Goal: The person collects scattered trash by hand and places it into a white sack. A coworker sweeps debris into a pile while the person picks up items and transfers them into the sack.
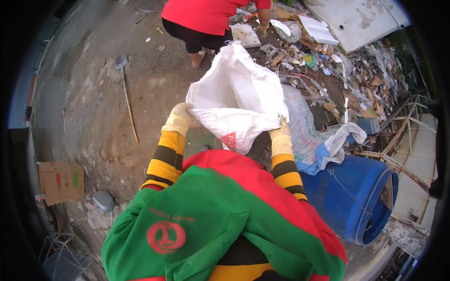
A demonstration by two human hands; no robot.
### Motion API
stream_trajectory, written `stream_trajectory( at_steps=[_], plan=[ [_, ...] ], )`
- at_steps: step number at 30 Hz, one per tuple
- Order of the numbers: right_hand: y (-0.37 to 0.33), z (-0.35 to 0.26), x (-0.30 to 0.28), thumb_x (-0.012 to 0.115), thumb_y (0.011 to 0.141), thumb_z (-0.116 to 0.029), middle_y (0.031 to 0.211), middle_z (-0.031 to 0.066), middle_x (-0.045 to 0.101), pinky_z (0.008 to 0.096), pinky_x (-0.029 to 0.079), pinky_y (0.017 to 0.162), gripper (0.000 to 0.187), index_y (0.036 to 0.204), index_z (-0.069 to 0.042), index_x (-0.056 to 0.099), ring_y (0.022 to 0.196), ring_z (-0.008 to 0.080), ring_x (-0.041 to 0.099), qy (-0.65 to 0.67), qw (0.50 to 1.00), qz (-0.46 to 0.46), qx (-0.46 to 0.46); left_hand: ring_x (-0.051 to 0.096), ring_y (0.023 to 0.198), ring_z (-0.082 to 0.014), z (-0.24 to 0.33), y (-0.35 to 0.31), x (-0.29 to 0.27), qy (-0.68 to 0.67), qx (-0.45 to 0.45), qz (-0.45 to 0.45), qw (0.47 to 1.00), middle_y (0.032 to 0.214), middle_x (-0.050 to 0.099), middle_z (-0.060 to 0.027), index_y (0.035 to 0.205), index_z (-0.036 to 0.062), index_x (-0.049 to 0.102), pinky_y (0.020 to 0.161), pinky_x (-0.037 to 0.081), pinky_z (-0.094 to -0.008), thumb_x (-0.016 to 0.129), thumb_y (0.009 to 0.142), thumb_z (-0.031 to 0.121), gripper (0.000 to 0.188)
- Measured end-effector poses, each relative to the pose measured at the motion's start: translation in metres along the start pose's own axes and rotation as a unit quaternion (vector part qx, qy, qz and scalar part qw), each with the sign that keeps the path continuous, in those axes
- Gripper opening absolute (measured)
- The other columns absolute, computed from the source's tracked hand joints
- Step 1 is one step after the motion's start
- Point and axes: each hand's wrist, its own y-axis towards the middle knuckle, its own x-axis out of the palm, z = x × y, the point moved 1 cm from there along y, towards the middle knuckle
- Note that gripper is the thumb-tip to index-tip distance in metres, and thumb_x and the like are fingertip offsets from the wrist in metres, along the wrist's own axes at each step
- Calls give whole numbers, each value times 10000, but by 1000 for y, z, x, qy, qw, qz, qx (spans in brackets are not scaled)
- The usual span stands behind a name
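A white woven sack [236,100] with a frayed rim hangs in front of me, its mouth spread wide. Gripping the left side of the rim is my left hand [179,118], in a cream glove. On the opposite side my right hand [281,132], gloved alike, is closed round the edge of the same sack. Part of the inner wall shows, while the bottom of the sack stays hidden. Striped yellow and black sleeves cover both my forearms.
Ahead, a person in a red top [206,16] bends with a gloved hand beside a rubbish heap [323,65]. A filled sack [304,126] and a blue barrel [347,199] lie at right. A shovel [127,98], a cardboard box [61,181] and a dustpan-like grey scoop [103,200] are left.
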Motion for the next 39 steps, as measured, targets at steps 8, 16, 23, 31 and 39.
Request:
stream_trajectory(
  at_steps=[8, 16, 23, 31, 39],
  plan=[
    [15, -10, -54, 403, 896, -109, 1159, 173, 557, 517, 472, 874, 283, 1150, -42, 509, 1063, 339, 556, -2, 985, 166, 43, 501, 1136, -346, -34, 25, -8, -217, 94, -27, 971, 1239, 537, -181, 1176, -11, 509, 958, 395, -499, 335, 878, 163, 387],
    [-36, -64, 54, 818, 561, -49, 1347, 197, 427, 399, 345, 1033, 981, 1398, -77, 309, 1197, 387, 452, -557, 663, 125, -485, 596, 970, -215, -19, 2, 27, -100, 171, -182, 963, 1076, 643, -96, 1120, 22, 587, 874, 448, -336, 460, 897, 253, 345],
    [-54, -13, 203, 744, 672, -395, 1466, 145, 288, 623, 160, 1048, 969, 1448, -166, 210, 1361, 388, 202, -767, 254, -5, -589, 574, 1077, -251, -15, -60, 49, -60, 95, -252, 961, 1194, 587, -146, 1238, -16, 510, 975, 428, -348, 447, 948, 200, 366],
    [35, -12, 220, 550, 817, -132, 1089, 162, 634, 369, 474, 846, 387, 1201, -169, 577, 982, 308, 623, -830, 391, -189, -350, 584, 1032, -194, 78, -54, -38, 198, 291, -74, 933, 1212, 573, -118, 1243, -61, 495, 919, 448, -297, 582, 897, 196, 440],
    [47, 41, 177, 528, 848, -227, 831, 110, 657, 362, 478, 606, 291, 979, -2, 656, 669, 227, 610, -616, 784, -75, 11, 381, 1287, -360, 114, -49, -34, 492, 533, 381, 573, 1398, 365, -253, 1419, -36, 199, 1070, 278, -392, 707, 753, 400, 944]
  ],
)
